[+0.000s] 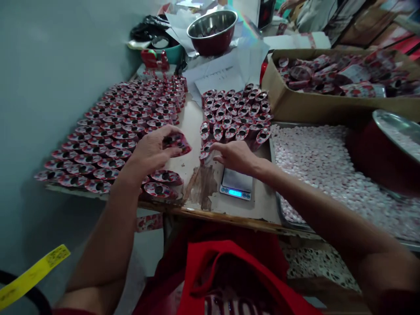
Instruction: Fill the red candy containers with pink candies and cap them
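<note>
My left hand (149, 151) grips a red-and-white printed pouch (177, 143) and holds it over the table, right beside the left-hand rows. My right hand (238, 155) has its index finger and thumb at the rim of another open-topped pouch (206, 148), the nearest of the middle group. Many similar pouches (111, 142) stand upright in tight rows on the left, dark inside their mouths. Just below my right hand lies a small digital scale (236, 183) with a lit blue display; its digits are too blurred to read.
On the right, a metal tray (278, 203) holds small pale pieces, with a dark red bowl (380, 153) resting in it. Behind stands a cardboard box (305, 106) of loose pouches. A steel-rimmed bowl (211, 39) and papers (219, 74) lie farther back. A person (316, 15) is at the top.
</note>
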`<state>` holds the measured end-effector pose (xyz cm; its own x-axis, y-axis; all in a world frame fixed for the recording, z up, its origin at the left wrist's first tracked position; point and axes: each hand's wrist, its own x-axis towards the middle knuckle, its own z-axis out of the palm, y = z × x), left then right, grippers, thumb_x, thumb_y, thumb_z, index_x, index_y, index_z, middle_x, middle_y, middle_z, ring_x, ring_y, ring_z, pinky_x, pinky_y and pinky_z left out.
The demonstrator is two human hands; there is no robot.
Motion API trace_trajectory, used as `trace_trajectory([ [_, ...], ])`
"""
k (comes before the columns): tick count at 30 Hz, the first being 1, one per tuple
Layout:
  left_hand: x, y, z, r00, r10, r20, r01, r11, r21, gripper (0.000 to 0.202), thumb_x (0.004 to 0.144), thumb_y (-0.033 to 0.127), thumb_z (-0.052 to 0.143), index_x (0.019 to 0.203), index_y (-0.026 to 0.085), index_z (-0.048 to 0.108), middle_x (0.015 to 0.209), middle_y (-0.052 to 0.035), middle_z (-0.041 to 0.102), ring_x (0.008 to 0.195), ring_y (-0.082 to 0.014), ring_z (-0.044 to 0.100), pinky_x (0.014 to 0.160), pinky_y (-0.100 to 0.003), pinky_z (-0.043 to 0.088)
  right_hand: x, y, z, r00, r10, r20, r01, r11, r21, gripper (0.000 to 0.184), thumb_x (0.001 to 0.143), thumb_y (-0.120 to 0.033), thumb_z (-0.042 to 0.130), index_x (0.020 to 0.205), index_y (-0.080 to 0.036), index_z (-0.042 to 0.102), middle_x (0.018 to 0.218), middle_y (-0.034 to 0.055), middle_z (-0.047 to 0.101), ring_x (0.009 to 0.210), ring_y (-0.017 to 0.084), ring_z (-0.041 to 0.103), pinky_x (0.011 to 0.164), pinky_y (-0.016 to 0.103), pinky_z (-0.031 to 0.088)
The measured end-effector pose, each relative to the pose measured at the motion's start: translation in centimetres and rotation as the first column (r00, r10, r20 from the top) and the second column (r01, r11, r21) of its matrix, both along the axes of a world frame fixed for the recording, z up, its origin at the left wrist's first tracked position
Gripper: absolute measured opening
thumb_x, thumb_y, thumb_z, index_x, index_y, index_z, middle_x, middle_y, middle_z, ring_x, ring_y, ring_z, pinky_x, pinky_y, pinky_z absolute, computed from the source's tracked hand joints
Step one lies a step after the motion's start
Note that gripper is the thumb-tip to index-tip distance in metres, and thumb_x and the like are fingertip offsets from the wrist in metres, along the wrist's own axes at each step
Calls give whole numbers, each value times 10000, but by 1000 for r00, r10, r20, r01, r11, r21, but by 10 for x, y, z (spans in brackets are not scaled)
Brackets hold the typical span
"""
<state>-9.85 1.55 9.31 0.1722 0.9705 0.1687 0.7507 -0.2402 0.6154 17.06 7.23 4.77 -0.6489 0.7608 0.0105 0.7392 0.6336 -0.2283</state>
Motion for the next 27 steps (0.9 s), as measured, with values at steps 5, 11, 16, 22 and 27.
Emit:
trace_trajectory([
  [5, -38, 17, -44, 965, -264, -1, 259, 949, -179, 303, 949, 418, 689, 1203, 260, 740, 1104, -10, 790, 1026, -206, 730, 907, -317, 579, -24, 2, -2, 972, 71, 223, -87, 994, 60, 297, 1089, -223, 461, 1205, -203, 733, 1051, 129, 818, 900, 246, 736, 634, 338, 253],
  [11, -45, 10, -68, 866, -394, -308, 354, 918, -179, 406, 1053, 378, 454, 1287, 279, 771, 1112, -84, 771, 1015, -224, 715, 926, -336, 560, 16, -43, 32, 934, -149, 323, 120, 987, 109, 324, 1056, -178, 439, 1083, -190, 762, 929, 155, 814, 793, 269, 739, 601, 355, 238],
  [16, -31, -27, -59, 857, -320, -403, 325, 944, -59, 616, 933, 593, 700, 1452, 262, 673, 1409, -155, 671, 1285, -333, 630, 1145, -510, 484, 41, -83, 23, 853, -289, 435, 299, 953, 46, 345, 1083, -298, 443, 1090, -198, 773, 858, 168, 802, 738, 296, 748, 573, 355, 205],
  [22, -12, -71, -79, 816, -129, -564, 190, 980, 52, 516, 980, 352, 685, 1491, 301, 638, 1687, -185, 447, 1601, -426, 354, 1293, -728, 198, 70, -73, 17, 915, -401, -49, 375, 888, -266, 260, 941, -459, 718, 982, -214, 794, 814, 76, 769, 710, 219, 658, 587, 302, 317],
  [27, -4, -71, -78, 858, -72, -508, 135, 987, 89, 641, 941, 364, 752, 1555, 348, 568, 1713, -174, 415, 1618, -479, 301, 1266, -765, 234, 138, -50, 18, 406, -811, -421, 294, 552, -780, 185, 710, -249, 811, 864, -222, 714, 809, 48, 716, 699, 180, 644, 598, 290, 535],
])
